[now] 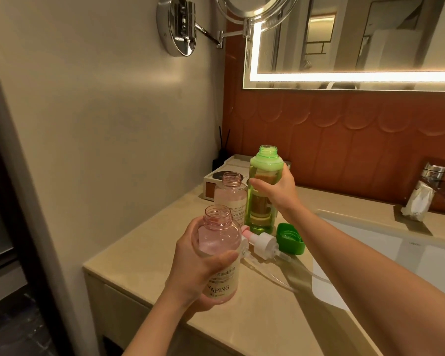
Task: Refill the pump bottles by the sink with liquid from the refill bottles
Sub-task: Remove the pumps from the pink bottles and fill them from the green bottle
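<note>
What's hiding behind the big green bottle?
A pale tray sits behind the green bottle, with a dark stick diffuser by its left end. The bottle and the right hand holding it cover the tray's middle, so anything there can't be seen.

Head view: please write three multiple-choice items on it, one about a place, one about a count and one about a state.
1. Where does the green cap lie? A. On the counter by the green bottle. B. In the sink. C. On the green bottle.
2. How many pink bottles show? A. One. B. Two. C. Three.
3. How is the green bottle's neck? A. Capped. B. Fitted with a pump. C. Open.
Key: 1 A, the cap lies beside the bottle's base; 2 B, one is held in front, one stands behind; 3 C, its bare thread shows.
</note>
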